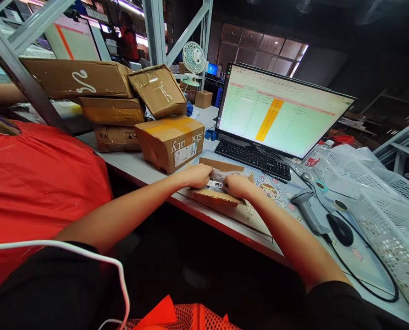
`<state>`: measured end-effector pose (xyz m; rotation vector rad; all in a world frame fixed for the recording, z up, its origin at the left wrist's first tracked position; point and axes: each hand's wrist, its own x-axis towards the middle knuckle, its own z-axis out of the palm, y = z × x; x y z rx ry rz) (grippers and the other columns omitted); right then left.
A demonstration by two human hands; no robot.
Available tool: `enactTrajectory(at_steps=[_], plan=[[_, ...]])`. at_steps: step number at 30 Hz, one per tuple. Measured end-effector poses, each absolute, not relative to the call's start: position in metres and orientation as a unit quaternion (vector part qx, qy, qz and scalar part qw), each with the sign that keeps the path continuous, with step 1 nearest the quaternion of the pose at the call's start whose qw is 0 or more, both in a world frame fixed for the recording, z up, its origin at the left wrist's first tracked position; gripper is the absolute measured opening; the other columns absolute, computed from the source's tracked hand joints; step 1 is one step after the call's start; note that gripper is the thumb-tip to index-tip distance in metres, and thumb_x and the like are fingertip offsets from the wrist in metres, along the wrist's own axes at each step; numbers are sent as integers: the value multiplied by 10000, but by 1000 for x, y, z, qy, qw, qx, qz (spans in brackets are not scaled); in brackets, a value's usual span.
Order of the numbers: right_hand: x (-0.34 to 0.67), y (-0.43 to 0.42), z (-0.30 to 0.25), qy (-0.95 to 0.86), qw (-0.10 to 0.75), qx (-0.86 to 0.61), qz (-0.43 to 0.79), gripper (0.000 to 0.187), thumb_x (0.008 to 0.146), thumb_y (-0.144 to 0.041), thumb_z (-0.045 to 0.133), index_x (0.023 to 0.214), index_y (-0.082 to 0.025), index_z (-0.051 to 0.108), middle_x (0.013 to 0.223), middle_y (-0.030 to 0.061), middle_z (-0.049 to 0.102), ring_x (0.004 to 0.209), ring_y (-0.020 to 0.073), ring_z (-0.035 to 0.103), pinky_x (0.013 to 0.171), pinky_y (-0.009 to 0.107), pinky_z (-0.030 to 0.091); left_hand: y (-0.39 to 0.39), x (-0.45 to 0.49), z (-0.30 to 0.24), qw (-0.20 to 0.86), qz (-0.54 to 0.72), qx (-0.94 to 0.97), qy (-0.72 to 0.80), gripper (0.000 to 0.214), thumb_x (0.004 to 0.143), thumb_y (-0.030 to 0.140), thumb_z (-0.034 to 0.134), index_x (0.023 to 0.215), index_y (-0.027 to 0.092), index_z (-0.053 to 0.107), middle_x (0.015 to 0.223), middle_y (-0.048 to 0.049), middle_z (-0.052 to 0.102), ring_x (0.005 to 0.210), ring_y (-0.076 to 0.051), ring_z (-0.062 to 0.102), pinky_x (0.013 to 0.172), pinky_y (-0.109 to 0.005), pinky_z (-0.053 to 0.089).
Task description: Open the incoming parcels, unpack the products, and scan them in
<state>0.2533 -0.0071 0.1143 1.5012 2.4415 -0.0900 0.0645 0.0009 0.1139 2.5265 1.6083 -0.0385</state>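
Left hand (pixel 200 175) and right hand (pixel 239 185), slightly apart, curl beside a label (pixel 214 184) in the open box (pixel 217 198); grip cannot be told. The box sits near the desk's (pixel 122 161) edge, presumably for reach.

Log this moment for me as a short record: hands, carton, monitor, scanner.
left hand: at the open carton, beside a white label; grip unclear
right hand: at the label's other end; grip unclear
carton: flaps open, clear plastic inside
monitor: on, table with orange column
scanner: lying left of the mouse
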Motion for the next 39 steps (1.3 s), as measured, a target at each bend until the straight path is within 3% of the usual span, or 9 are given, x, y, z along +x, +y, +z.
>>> enactTrajectory(at_steps=[6, 12, 16, 19, 21, 25, 29, 35, 39], plan=[[255, -1, 120, 879, 123, 444, -121, 270, 1046, -351, 572, 1128, -226, 796, 999, 39, 807, 856, 182, 694, 769, 254, 492, -5, 52, 121, 8, 115, 875, 469, 357, 1034, 301, 533, 1313, 156, 703, 1238, -157, 764, 1175, -324, 717, 1005, -395, 539], [290, -14, 130, 842, -173, 508, -40, 305, 1069, -296, 495, 1149, -174, 763, 1045, 83, 759, 939, 200, 674, 848, 290, 495, -2, 46, 105, 110, 28, 902, 416, 376, 1056, 314, 505, 1306, 203, 763, 1253, -116, 790, 1146, -277, 740, 981, -336, 534], [297, -14, 137, 832, -62, 551, 3, 274, 986, -211, 587, 1160, -176, 795, 1194, 131, 756, 1099, 255, 678, 953, 324, 495, 9, 56, 109, 138, -54, 911, 384, 354, 1016, 276, 530, 1232, 239, 808, 1199, -74, 816, 1036, -254, 758, 867, -306, 523], [283, -13, 140, 868, 62, 483, -95, 323, 958, -186, 584, 1177, -231, 817, 1112, 71, 808, 986, 222, 713, 904, 295, 503, 15, 63, 115, 202, -92, 911, 347, 300, 987, 260, 565, 1115, 236, 834, 1103, -45, 834, 930, -212, 754, 789, -267, 510], [272, -10, 140, 874, 129, 443, -153, 348, 930, -191, 591, 1174, -263, 828, 1029, 38, 822, 923, 212, 715, 853, 284, 506, 12, 60, 118, 213, -24, 913, 347, 283, 997, 274, 562, 1090, 214, 823, 1079, -41, 830, 929, -193, 746, 814, -250, 514], [257, 4, 136, 860, 209, 416, -209, 372, 861, -173, 594, 1125, -241, 847, 974, 18, 822, 883, 210, 701, 768, 273, 497, -15, 35, 122, 38, 140, 865, 480, 315, 1035, 322, 499, 1107, 188, 775, 1080, -95, 797, 1028, -259, 729, 895, -325, 536], [249, 19, 129, 840, 246, 428, -226, 339, 835, -156, 571, 1030, -144, 848, 947, 64, 813, 728, 201, 658, 663, 297, 478, -36, 16, 123, -37, 76, 818, 568, 363, 1037, 380, 494, 1104, 162, 776, 1106, -166, 784, 1118, -355, 715, 906, -409, 561], [249, 14, 133, 850, 224, 423, -220, 286, 840, -122, 608, 980, -176, 851, 929, 30, 808, 773, 184, 668, 683, 264, 472, -19, 32, 121, 170, 50, 896, 407, 441, 1018, 268, 445, 1318, 228, 766, 1326, -59, 778, 1188, -234, 727, 1016, -280, 502], [263, 6, 145, 860, 128, 465, -165, 329, 946, -166, 557, 1121, -188, 833, 1073, 57, 810, 938, 210, 702, 815, 267, 498, 3, 48, 112, 237, -21, 902, 361, 464, 897, 202, 495, 1220, 261, 823, 1251, -33, 809, 1083, -225, 747, 899, -255, 517]])
